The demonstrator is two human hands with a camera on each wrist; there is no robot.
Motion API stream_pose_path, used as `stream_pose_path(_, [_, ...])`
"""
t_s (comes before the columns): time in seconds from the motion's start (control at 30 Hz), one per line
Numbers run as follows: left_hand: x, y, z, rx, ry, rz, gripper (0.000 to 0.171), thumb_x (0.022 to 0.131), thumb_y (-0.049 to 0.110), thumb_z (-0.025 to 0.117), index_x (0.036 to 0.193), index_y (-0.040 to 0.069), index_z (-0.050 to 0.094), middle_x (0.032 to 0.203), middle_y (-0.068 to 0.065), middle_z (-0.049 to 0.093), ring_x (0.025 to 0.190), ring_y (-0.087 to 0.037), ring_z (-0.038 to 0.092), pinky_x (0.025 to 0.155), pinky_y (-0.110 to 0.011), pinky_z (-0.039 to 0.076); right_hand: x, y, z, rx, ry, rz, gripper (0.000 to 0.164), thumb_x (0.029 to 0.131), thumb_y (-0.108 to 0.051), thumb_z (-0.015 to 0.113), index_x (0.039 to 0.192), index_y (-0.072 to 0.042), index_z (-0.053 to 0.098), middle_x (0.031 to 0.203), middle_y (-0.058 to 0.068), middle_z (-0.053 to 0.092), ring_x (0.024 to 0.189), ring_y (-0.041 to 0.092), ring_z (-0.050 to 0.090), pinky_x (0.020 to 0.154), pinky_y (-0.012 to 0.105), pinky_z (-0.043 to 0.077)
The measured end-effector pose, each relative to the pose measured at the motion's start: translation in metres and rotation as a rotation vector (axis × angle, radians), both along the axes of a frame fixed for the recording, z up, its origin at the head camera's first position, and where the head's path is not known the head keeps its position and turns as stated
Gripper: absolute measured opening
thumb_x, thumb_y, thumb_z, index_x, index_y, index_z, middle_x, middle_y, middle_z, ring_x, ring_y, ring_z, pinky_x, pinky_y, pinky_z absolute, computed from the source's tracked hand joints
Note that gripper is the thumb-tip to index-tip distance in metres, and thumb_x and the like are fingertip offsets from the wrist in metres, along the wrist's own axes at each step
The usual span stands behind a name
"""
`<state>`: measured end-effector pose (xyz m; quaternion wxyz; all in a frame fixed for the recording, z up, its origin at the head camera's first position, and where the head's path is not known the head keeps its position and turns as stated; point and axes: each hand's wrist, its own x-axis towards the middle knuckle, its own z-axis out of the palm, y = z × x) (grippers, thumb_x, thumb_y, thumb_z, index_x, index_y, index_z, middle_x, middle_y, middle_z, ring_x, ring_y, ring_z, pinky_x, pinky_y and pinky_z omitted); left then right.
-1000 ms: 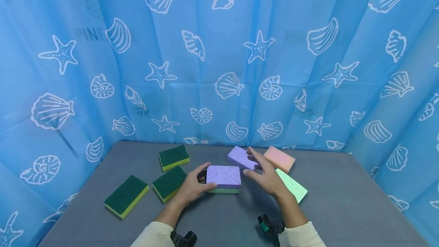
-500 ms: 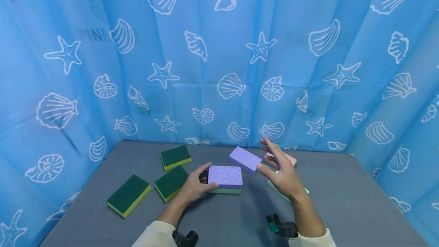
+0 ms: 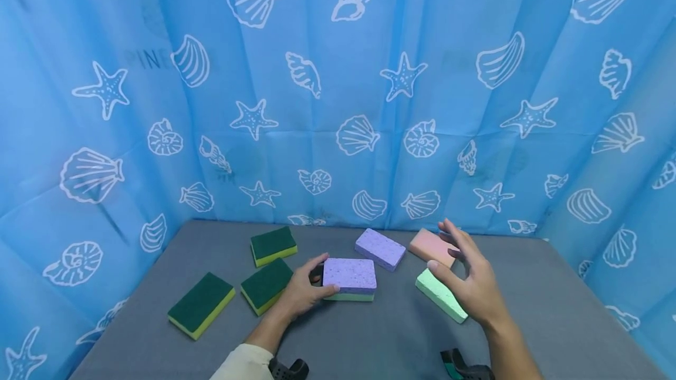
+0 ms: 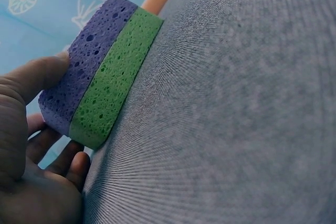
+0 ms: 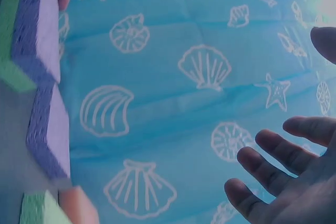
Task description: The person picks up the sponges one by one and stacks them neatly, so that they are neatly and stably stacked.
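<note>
Purple sponge (image 3: 350,272), frame centre: probably light, soft.
Left hand (image 3: 304,293) pinches left end; right hand (image 3: 476,286) spread, empty. Grip long sides.

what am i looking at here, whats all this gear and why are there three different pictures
There's no robot here: these are a person's own two bare hands. One camera sits on the head, giving the wide view; the other two are worn on the wrists, so their pictures look tilted and close up.

In the wide view, a grey table stands before a blue shell-patterned curtain. The left hand grips a purple sponge stacked on a green sponge. The right hand is open and holds nothing. Near it lie a pink sponge and a light green sponge, with another purple sponge further left. Three dark green and yellow sponges lie on the left side.
</note>
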<state>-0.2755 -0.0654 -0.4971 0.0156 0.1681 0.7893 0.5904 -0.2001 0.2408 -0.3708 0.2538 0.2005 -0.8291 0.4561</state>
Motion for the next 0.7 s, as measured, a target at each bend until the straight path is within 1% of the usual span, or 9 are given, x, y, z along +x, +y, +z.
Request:
stream_pose_path(0.07, [0.000,0.000,0.000,0.003,-0.009,0.003,0.076,0.081,0.023,0.080,0.145,0.004,0.043,0.146,-0.019,0.039,0.131,-0.037,0.037,0.101,-0.051,0.037,0.003,0.006,-0.002,0.007,-0.014,-0.028,0.072,0.087,-0.004,0.067,0.151,-0.012,0.035,0.142,0.013,0.044,0.124,0.017,0.043,0.094,0.019,0.034])
stream_pose_path(0.13, [0.000,0.000,-0.001,0.006,-0.011,0.004,0.076,0.081,0.023,0.080,0.145,0.004,0.043,0.146,-0.019,0.039,0.131,-0.037,0.037,0.101,-0.051,0.036,0.005,0.010,-0.002,0.024,-0.036,-0.063,0.072,0.087,-0.006,0.067,0.151,-0.013,0.034,0.141,0.012,0.045,0.124,0.019,0.043,0.093,0.021,0.035])
stream_pose_path(0.33, [-0.001,-0.001,-0.001,0.003,-0.013,0.003,0.075,0.082,0.023,0.079,0.145,0.005,0.043,0.146,-0.019,0.038,0.132,-0.037,0.036,0.101,-0.052,0.036,0.011,0.019,-0.006,0.083,-0.089,-0.123,0.074,0.090,-0.014,0.068,0.153,-0.013,0.030,0.143,0.014,0.041,0.125,0.032,0.041,0.091,0.030,0.035])
stream_pose_path(0.43, [-0.001,-0.002,0.000,0.008,-0.009,0.001,0.075,0.082,0.023,0.079,0.145,0.004,0.043,0.146,-0.019,0.039,0.132,-0.037,0.036,0.102,-0.051,0.036,0.012,0.022,-0.009,0.090,-0.110,-0.141,0.074,0.090,-0.017,0.068,0.153,-0.010,0.029,0.143,0.016,0.040,0.125,0.036,0.039,0.094,0.044,0.036])
stream_pose_path(0.53, [0.000,-0.002,0.000,0.012,0.005,-0.006,0.075,0.082,0.022,0.079,0.145,0.003,0.042,0.146,-0.019,0.039,0.131,-0.037,0.037,0.101,-0.051,0.036,0.013,0.026,-0.013,0.105,-0.133,-0.160,0.076,0.090,-0.020,0.069,0.152,-0.007,0.028,0.143,0.019,0.039,0.125,0.040,0.039,0.093,0.058,0.035])
stream_pose_path(0.57, [0.000,-0.001,-0.001,0.012,0.011,-0.008,0.076,0.082,0.022,0.079,0.145,0.003,0.042,0.146,-0.019,0.039,0.131,-0.037,0.037,0.101,-0.051,0.037,0.013,0.028,-0.015,0.107,-0.140,-0.164,0.076,0.089,-0.021,0.070,0.152,-0.005,0.029,0.142,0.020,0.039,0.125,0.041,0.038,0.091,0.061,0.034])
stream_pose_path(0.7, [0.000,-0.001,-0.002,0.013,0.023,-0.019,0.076,0.082,0.022,0.079,0.145,0.002,0.042,0.145,-0.020,0.039,0.131,-0.037,0.037,0.101,-0.052,0.037,0.011,0.036,-0.026,0.136,-0.194,-0.198,0.079,0.088,-0.026,0.071,0.151,-0.002,0.029,0.142,0.021,0.040,0.125,0.041,0.038,0.091,0.063,0.035])
